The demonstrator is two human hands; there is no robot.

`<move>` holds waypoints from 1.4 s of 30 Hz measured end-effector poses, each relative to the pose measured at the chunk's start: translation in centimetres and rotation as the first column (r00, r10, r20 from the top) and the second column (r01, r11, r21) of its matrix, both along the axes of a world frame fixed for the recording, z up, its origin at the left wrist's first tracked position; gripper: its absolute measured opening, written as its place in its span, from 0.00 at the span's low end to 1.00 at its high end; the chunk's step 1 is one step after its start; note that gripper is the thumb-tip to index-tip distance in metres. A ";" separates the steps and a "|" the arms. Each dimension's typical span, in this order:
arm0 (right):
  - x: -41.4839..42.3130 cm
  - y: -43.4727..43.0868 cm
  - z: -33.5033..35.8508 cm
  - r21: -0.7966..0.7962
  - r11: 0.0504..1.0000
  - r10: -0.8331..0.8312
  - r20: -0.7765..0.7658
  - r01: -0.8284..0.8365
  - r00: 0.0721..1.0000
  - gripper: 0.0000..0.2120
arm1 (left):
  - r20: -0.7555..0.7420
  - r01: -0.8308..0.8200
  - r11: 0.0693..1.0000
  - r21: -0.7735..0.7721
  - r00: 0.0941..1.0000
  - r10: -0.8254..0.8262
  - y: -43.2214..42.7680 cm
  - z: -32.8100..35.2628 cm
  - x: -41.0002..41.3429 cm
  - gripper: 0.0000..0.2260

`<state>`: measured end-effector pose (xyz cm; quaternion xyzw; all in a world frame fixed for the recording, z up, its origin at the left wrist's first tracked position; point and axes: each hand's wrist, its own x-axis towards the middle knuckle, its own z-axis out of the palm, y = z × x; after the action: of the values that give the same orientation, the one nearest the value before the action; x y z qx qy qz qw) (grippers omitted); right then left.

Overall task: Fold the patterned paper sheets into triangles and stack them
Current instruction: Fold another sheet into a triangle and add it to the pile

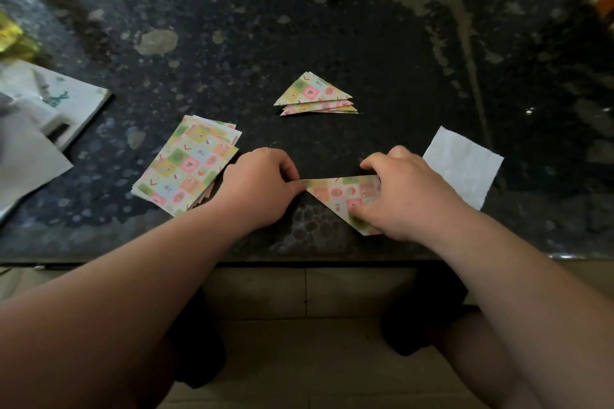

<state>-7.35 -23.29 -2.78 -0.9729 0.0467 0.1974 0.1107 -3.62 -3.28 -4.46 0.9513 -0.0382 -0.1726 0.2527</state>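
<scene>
A: Where's the work?

B: Folded sheet (342,196), lower centre of frame, near the front edge of the surface (332,43). It's a triangle, apex toward the person. Left hand (259,186) pinches its left tip, fingers curled. Right hand (402,196) covers the right corner, fingers bent over the top edge, thumb flat on the paper.

A: Risks?

B: The layers may slide during creasing because the surface looks slick, leaving uneven edges. The left pinch could lift the tip and spring the fold. The finished stack (315,95), centre frame, is fanned, so a careless drop skews it more. The unfolded pile (189,169) touches the left wrist, and a sweep would scatter it.
</scene>
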 end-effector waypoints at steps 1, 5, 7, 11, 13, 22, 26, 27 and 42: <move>0.1 0.0 0.0 0.008 1.000 -0.010 -0.006 0.010 1.000 0.36 | -0.008 -0.009 1.000 -0.010 1.000 0.009 -0.1 0.1 0.0 0.10; 0.4 -0.2 0.1 0.062 0.998 -0.026 -0.017 0.027 1.000 0.36 | -0.034 -0.008 0.998 -0.070 0.999 0.006 -0.3 0.6 -0.1 0.09; 0.5 -0.3 0.2 0.081 0.997 -0.013 0.004 0.012 1.000 0.36 | -0.033 -0.020 0.991 -0.130 0.999 0.016 -0.3 0.7 -0.2 0.08; 1.3 -1.2 1.3 0.240 0.966 -0.107 0.035 0.096 0.994 0.34 | -0.071 -0.142 0.900 -0.412 0.990 0.124 0.0 1.2 -0.2 0.05; 1.6 -2.0 2.1 0.375 0.916 -0.161 0.026 0.140 0.987 0.24 | -0.106 -0.186 0.775 -0.604 0.983 0.153 0.2 1.6 -0.2 0.06; 0.8 -2.8 1.2 0.430 0.811 -0.003 0.680 -0.396 0.733 0.05 | 0.192 -0.048 0.797 -0.602 0.960 0.202 2.2 2.6 0.1 0.07; 0.0 -2.2 -1.0 0.275 0.842 0.116 0.748 -0.465 0.653 0.04 | 0.449 0.179 0.907 -0.381 0.893 0.012 3.4 1.6 0.6 0.08; -0.3 -2.1 -1.5 0.244 0.850 0.144 0.746 -0.468 0.650 0.03 | 0.460 0.198 0.920 -0.339 0.887 -0.021 3.7 1.4 0.7 0.09; -2.2 -0.4 -4.6 0.135 0.834 0.357 0.608 -0.536 0.709 0.10 | 0.135 0.545 0.838 0.015 0.829 -0.542 1.6 -0.9 -2.6 0.18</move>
<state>-9.57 -23.73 -7.41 -0.9394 -0.2581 -0.0703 0.2144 -6.19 -1.71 -5.38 0.9074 -0.3260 -0.1727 0.2015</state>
